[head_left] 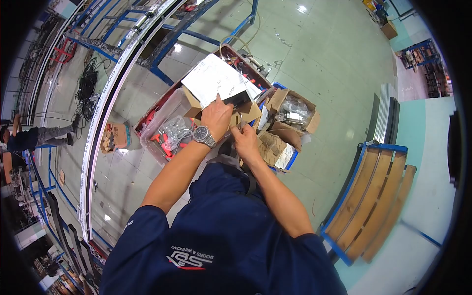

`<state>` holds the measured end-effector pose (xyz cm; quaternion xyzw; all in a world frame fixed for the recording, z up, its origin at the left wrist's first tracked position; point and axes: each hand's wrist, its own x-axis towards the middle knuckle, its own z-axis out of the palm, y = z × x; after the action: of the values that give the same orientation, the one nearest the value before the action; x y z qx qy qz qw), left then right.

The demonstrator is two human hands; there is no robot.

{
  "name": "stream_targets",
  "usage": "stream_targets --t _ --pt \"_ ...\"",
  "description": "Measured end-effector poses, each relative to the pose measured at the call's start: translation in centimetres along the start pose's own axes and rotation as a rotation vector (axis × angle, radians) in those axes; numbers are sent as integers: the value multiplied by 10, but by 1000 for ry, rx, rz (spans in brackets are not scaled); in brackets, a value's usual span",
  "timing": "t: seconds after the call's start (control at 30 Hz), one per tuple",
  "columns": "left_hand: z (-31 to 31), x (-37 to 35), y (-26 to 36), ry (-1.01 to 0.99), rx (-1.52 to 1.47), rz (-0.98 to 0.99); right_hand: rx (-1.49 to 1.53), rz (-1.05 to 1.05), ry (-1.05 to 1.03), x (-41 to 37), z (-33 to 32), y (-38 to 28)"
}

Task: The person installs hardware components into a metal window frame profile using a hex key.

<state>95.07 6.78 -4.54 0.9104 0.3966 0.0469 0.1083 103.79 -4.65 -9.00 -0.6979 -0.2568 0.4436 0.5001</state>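
The left hand stretched one finger over a white paper sheet; the right hand curled, its hold unclear. A clear plastic tub stood left of them, brown cardboard boxes right.

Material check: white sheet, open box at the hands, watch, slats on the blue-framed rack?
White sheet: paper, matte; thin, with dark marks.
Open box: likely cardboard, matte; plain brown with folded flaps.
Watch: probably steel, shiny; silvery linked band, though another metal could look alike.
Slats: likely wood; warm brown, uneven tone, finish unclear.
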Motion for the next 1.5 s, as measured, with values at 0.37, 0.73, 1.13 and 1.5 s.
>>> stream_targets --t 0.37,0.73,1.13,1.5 --pt "-104 -85 -35 52 -631 -173 176 89 254 19 -37 36" --pt "74 -187 -243 533 -763 -749 561 -42 134 30 -78 -5" --pt "-57 -105 -35 578 -581 -271 94 -96 -13 -15 -83 -39" --pt "-29 -46 13 -208 -970 -80 -451 -355 -201 -33 -85 -41"
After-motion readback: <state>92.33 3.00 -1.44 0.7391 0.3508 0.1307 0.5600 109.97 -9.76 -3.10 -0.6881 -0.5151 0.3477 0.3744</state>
